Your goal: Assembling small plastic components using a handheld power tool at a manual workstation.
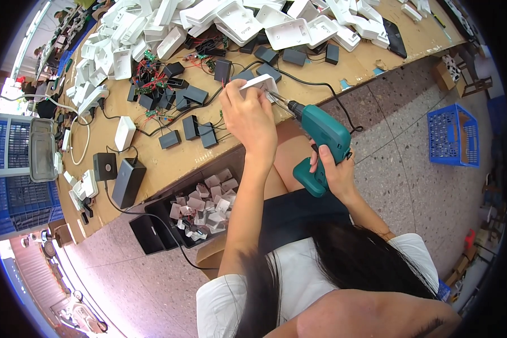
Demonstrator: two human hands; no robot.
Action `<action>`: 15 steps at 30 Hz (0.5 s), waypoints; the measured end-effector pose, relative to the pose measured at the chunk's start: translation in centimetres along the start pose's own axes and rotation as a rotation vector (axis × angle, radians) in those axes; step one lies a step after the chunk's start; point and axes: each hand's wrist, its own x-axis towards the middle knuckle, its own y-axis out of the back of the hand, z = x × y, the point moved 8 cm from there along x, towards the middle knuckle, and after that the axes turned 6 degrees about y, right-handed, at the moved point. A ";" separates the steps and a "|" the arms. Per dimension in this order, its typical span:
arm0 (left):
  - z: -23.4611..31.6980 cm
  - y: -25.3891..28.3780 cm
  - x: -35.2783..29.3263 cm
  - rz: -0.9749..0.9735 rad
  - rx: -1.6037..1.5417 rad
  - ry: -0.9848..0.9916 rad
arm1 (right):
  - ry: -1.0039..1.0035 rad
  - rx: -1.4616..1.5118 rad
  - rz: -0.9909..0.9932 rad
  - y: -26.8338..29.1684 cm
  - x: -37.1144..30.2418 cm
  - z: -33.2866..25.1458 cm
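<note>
My right hand [335, 169] is wrapped round the grip of a teal electric screwdriver [324, 133], whose bit points left. The tip of the bit reaches into a white plastic housing [263, 83] at the table's near edge. My left hand [248, 115] holds that housing from its left side with closed fingers. Whether a screw sits under the bit is too small to tell. Just left of the left hand lie small black boxes [190, 127] with thin wires. A black cable [310, 82] runs behind the housing and hangs over the edge.
A big heap of white plastic housings [231, 22] covers the far side of the cardboard-topped table [169, 158]. Green circuit boards with wires [146, 84] lie before it. A black power adapter [128, 181] stands at left. Below is a bin of small pieces [205, 205]; a blue crate [453, 135] sits right.
</note>
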 end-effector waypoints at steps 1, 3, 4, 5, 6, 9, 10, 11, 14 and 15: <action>0.0 0.0 0.0 -0.003 -0.002 0.001 | 0.003 -0.001 -0.004 0.0 0.0 0.0; 0.0 0.0 0.0 0.001 -0.001 0.001 | 0.004 -0.003 -0.008 0.0 -0.1 -0.1; 0.0 0.1 0.0 0.005 0.003 -0.004 | 0.005 -0.004 -0.014 0.1 -0.2 -0.3; 0.1 0.1 0.0 0.006 0.004 -0.005 | 0.005 -0.006 -0.019 0.2 -0.3 -0.3; 0.2 0.2 0.0 0.010 0.006 -0.008 | 0.006 -0.004 -0.019 0.4 -0.5 -0.3; 0.4 0.2 0.1 0.011 0.004 -0.008 | 0.016 0.032 -0.011 1.2 -1.2 -0.6; 0.5 0.2 0.1 0.010 0.005 -0.007 | 0.032 0.045 -0.003 1.5 -1.3 -0.9; 0.5 0.3 0.0 0.011 0.005 -0.008 | 0.048 0.058 0.004 1.8 -1.5 -1.2; 0.9 0.3 -0.2 0.006 0.002 -0.008 | 0.066 0.070 0.026 2.8 -1.8 -1.9; 1.1 0.4 -0.2 0.009 0.001 -0.009 | 0.079 0.066 0.038 3.2 -1.9 -2.1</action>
